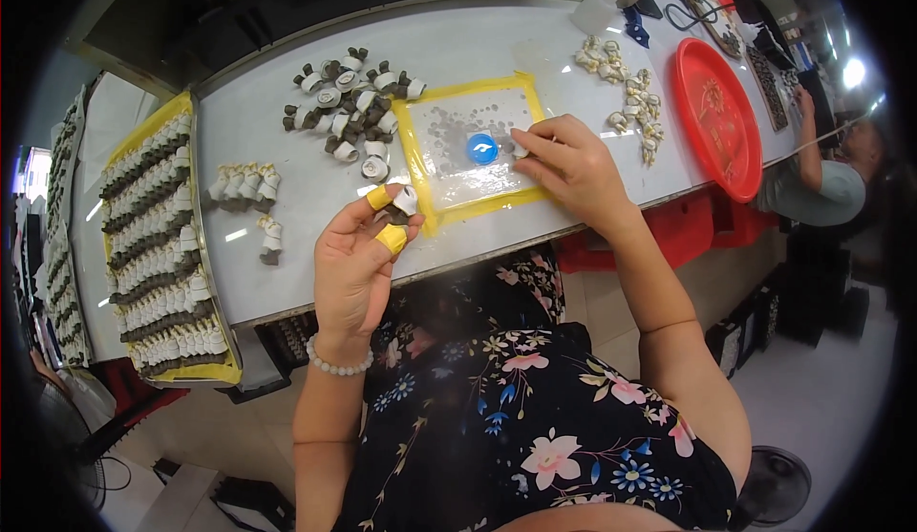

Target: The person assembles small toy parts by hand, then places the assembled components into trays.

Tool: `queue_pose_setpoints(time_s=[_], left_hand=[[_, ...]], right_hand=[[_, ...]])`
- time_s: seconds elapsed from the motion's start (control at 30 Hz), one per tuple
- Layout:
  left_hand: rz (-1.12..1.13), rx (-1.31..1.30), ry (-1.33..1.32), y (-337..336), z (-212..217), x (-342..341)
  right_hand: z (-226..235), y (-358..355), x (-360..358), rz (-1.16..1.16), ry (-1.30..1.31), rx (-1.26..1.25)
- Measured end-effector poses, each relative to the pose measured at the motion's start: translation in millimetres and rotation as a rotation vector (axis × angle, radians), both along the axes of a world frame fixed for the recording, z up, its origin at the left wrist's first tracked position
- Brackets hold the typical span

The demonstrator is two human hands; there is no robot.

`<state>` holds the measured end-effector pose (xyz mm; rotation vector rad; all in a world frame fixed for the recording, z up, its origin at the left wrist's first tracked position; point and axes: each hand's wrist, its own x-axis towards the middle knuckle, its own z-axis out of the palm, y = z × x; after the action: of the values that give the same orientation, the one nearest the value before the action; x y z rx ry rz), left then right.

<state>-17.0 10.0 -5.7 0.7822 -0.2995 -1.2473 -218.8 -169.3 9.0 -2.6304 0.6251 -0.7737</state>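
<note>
My left hand (355,263), with yellow tape round thumb and finger, pinches a small white-and-dark-grey figurine body (406,200) above the table's front edge. My right hand (585,171) is closed in a pinch on a small whitish piece (519,149), whose kind is too small to tell. Just left of those fingertips sits a round blue cap (482,149) with a white smear on it. It rests on a yellow-taped work sheet (458,191) spotted with grey marks. Several similar bodies (365,102) lie heaped beyond my left hand.
White gold-trimmed pieces (630,102) lie right of the sheet, before a red basin (683,102). Finished-looking figurines (244,183) stand at left beside a yellow-edged tray (158,365) of figurine rows. A co-worker (821,193) sits at far right.
</note>
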Motion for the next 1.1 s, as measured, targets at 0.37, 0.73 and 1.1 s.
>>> queue_pose_setpoints(time_s=[0.37, 0.73, 1.1], left_hand=[[0.007, 0.008, -0.044, -2.0, -5.0, -6.7], [0.036, -0.018, -0.064, -7.1, -8.1, -13.5], [0.010, -0.036, -0.048, -9.4, -0.6, -19.8]], right_hand=[[7.4, 11.0, -9.8, -0.026, 0.045, 0.032], [26.5, 0.2, 29.1, 0.142, 0.110, -0.060], [25.8, -6.9, 36.1, 0.210, 0.186, -0.104]])
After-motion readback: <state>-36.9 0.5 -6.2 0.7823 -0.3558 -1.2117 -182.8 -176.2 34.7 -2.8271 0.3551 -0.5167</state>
